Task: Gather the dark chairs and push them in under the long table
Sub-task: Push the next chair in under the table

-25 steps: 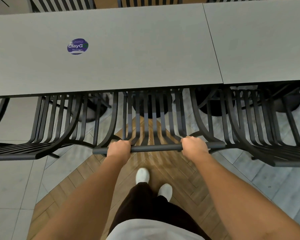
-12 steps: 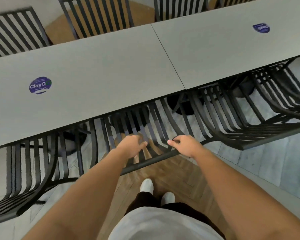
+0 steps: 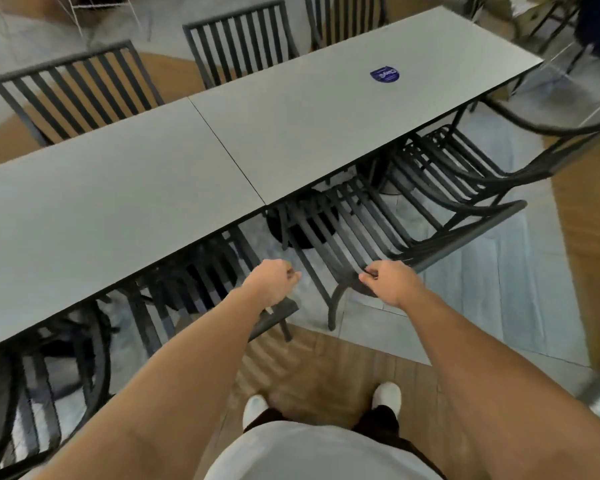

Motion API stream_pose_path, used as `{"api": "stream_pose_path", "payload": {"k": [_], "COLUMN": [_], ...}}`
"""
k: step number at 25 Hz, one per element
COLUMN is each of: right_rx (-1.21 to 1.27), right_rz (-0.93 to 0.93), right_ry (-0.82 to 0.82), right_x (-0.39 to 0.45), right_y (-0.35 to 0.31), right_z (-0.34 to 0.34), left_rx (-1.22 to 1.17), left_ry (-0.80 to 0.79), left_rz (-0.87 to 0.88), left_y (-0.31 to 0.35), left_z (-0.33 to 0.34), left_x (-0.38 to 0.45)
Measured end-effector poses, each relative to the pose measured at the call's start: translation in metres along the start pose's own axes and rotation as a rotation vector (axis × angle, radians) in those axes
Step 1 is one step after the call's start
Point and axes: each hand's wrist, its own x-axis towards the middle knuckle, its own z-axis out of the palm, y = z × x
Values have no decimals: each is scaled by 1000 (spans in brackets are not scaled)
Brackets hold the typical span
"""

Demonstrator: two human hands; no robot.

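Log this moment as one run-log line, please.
left hand: loosely closed, empty, above chair just pushed in | right hand: reaching next chair's backrest, contact unclear | long table: chairs tucked along near side

1. The long flat table top [image 3: 153, 188] is plain matte grey, with a thin dark seam.
2. A small round sticker [image 3: 384, 75] on it is dark blue with pale markings.
3. The slatted metal chairs [image 3: 378, 230] are black.
4. The floor shows pale grey tiles [image 3: 499, 289] beside brown herringbone wood [image 3: 309, 362].
5. The person's shoes [image 3: 387, 394] are white.
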Motion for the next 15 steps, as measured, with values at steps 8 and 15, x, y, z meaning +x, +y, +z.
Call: {"api": "stream_pose_path", "payload": {"k": [8, 15], "right_rx": [-30, -95], "right_rz": [-20, -24], "right_ry": [0, -20], "right_x": [28, 65], "right_y": [147, 187], "right_z": [-82, -122], "left_rx": [-27, 4], "left_ry": [40, -18], "left_rz": [-49, -36], "left_y": [146, 195], "left_z": [48, 57], "left_x": [51, 94]}}
